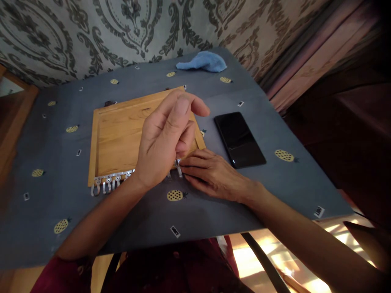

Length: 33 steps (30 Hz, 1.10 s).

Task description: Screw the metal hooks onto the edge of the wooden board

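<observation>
A shallow wooden tray-like frame (pixel 119 134) lies on the table. Along its near edge runs a metal rail of hooks (pixel 113 179), its middle hidden by my left arm. My left hand (pixel 168 136) is raised over the frame, fingers curled in and thumb laid against them; anything inside the grip is hidden. At the near right corner of the frame, my right hand (pixel 210 173) rests low, its fingers together and closed on the right end of the hook rail. One silver hook shows beside those fingertips.
A black smartphone (pixel 240 139) lies right of the frame. Farther back is a crumpled blue cloth (pixel 203 62). A small dark object (pixel 109 103) sits behind the frame. The grey pineapple-print tablecloth (pixel 128 236) ends at the near edge, and a patterned curtain (pixel 134 24) hangs behind.
</observation>
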Tool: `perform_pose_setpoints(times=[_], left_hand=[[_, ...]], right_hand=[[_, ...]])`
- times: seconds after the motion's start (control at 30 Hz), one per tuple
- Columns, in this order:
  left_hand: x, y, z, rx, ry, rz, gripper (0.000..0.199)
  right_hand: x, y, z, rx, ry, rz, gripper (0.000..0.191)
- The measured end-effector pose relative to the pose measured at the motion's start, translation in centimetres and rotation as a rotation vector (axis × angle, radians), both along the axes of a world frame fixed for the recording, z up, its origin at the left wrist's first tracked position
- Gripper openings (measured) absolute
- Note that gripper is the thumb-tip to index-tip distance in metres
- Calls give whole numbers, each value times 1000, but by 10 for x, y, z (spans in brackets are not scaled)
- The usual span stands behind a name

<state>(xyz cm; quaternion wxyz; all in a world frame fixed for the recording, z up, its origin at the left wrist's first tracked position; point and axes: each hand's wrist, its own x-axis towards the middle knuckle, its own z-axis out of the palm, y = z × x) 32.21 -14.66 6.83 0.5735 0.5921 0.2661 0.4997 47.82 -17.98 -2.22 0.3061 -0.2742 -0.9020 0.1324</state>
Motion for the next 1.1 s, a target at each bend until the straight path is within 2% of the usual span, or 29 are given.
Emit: perform_pose_setpoints(times=[0.23, 0.53, 0.63, 0.73, 0.93, 1.1], left_hand=[[0, -1, -1, 0, 69, 4, 24], [0, -3, -6, -4, -14, -218, 25], [-1, -2, -8, 0, -21, -248, 24], [0, -1, -9, 10, -28, -249, 20], [4, -4, -10, -3, 66, -131, 20], [4, -2, -12, -12, -12, -208, 18]], right_hand=[[1, 0, 0, 7, -8, -8, 22], [0, -1, 5, 9, -35, -9, 24], [0, -1, 5, 26, -38, -17, 25], [0, -1, 5, 26, -36, -11, 25], [0, -1, 6, 10, -52, -8, 25], [0, -1, 6, 12, -64, -15, 26]])
